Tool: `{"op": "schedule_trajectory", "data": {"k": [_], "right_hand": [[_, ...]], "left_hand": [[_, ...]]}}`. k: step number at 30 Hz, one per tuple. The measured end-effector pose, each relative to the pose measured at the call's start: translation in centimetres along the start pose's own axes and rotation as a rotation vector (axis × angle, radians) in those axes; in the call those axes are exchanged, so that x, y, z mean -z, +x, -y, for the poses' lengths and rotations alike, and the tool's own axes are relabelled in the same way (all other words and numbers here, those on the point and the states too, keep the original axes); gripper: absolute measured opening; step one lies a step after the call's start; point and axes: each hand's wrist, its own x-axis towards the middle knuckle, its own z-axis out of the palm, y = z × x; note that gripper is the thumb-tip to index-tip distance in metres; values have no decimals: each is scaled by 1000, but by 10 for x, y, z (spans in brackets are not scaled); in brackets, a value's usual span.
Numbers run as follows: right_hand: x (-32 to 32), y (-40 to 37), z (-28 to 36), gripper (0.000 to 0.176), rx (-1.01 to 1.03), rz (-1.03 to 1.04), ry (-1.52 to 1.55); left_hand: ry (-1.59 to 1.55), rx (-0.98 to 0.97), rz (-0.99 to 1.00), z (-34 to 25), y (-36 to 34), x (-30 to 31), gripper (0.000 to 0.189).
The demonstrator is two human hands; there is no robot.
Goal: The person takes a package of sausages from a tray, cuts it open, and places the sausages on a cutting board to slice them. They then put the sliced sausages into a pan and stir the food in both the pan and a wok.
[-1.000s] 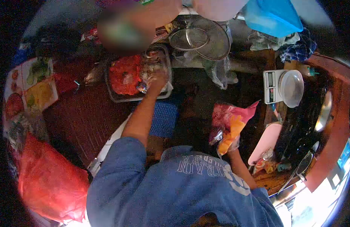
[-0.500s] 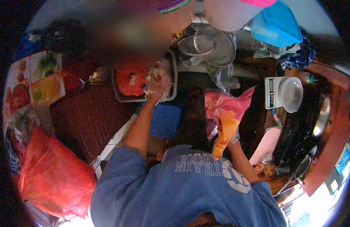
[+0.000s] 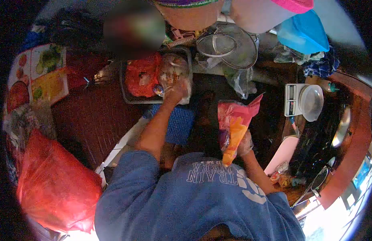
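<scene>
Pink-and-orange packet (image 3: 234,127), one o'clock: steeper than a second ago, clasped by the right hand (image 3: 245,144). Left hand (image 3: 176,92), eleven o'clock: still down in the plastic tub (image 3: 139,101), at the clear bag (image 3: 173,70); whether gripping or touching, I cannot tell. My reading: tub remains the busy side, packet merely held.

- Pink-orange pouch (image 3: 236,120): plastic film, glossy, creased.
- Right hand (image 3: 245,144): covered in thin, clear, wrinkled plastic.
- Tray (image 3: 141,101): smooth rim; plastic or glass, view too dim to say.
- Sieve (image 3: 246,50): shiny metal rim, fine mesh.
- Scale (image 3: 291,106): smooth white plastic.
- Bowl (image 3: 311,103): translucent, smooth plastic.
- Blue container (image 3: 304,34): smooth plastic, slight gloss.
- Red bag (image 3: 57,180): thin, crinkled plastic, light sheen.
- Shirt (image 3: 202,201): matt blue cloth.
</scene>
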Motion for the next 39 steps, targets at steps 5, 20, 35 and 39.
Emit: {"op": "schedule_trajectory", "data": {"k": [5,20,35,39], "right_hand": [[2,-7,2,40,-228,83,196],[-18,2,-12,30,-142,-96,375],[-138,182,136,46,663,131,-173],[-205,222,127,48,262,457,183]], "left_hand": [[-19,157,-534,-23,-4,11,46],[-117,-11,-255,36,-15,13,56],[-640,112,-867,115,-184,58,37],[-357,159,-1039,124,-230,44,37]]}}
